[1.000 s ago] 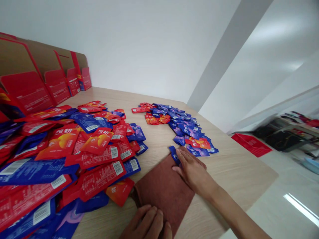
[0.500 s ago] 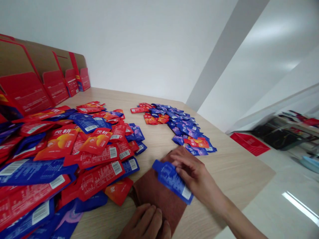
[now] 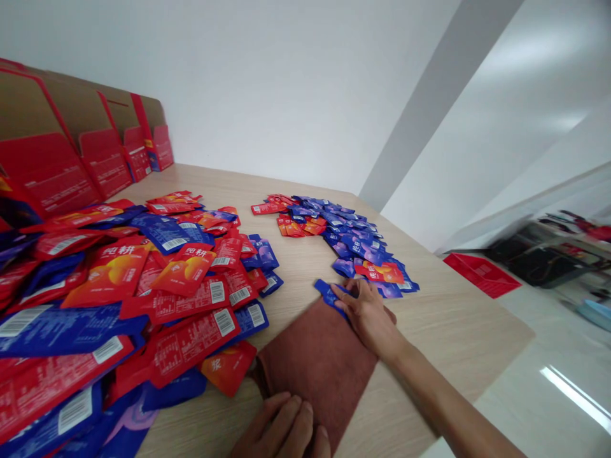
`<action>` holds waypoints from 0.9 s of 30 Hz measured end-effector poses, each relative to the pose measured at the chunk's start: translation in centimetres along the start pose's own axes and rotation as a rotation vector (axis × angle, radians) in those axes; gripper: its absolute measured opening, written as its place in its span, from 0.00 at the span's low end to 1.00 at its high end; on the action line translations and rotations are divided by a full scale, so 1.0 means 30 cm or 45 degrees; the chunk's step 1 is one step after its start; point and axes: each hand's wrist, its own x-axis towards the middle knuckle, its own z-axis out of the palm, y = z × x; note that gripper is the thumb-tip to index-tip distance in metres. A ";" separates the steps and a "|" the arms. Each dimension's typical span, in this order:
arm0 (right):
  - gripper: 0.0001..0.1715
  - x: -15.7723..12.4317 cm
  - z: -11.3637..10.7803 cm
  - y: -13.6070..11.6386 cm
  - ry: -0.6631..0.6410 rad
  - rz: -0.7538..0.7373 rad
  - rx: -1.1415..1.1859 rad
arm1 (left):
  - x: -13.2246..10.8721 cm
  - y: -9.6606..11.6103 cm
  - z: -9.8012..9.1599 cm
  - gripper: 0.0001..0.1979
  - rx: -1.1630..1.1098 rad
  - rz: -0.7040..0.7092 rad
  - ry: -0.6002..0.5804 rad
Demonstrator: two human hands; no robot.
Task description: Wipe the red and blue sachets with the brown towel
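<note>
A folded brown cloth [image 3: 319, 362] lies on the table near its front. My left hand [image 3: 286, 429] has its curled fingers closed on the cloth's lower edge, and part of this hand is cut off by the frame. At the cloth's far corner, my right hand [image 3: 370, 312] grips a blue pouch [image 3: 329, 294], whose spout end sticks out to the left while the fingers cover the rest. Just beyond that hand, a group of blue pouches [image 3: 358, 245] lies with one orange-red pouch [image 3: 380, 272] on top.
A large heap of red and blue pouches [image 3: 186, 305] covers the table's left side. Several red cardboard boxes [image 3: 107, 162] stand open behind it. A few red pouches [image 3: 298, 226] lie at the back. Beyond the table's right edge, a red bin [image 3: 482, 275] stands on the floor.
My right hand has moved away from me with the blue pouch, from over the middle of the cloth to its far corner. My left hand has stayed on the cloth.
</note>
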 end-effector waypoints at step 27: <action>0.28 -0.155 -0.151 -0.309 -0.225 -0.203 0.345 | 0.040 0.001 0.003 0.13 -0.021 -0.037 0.069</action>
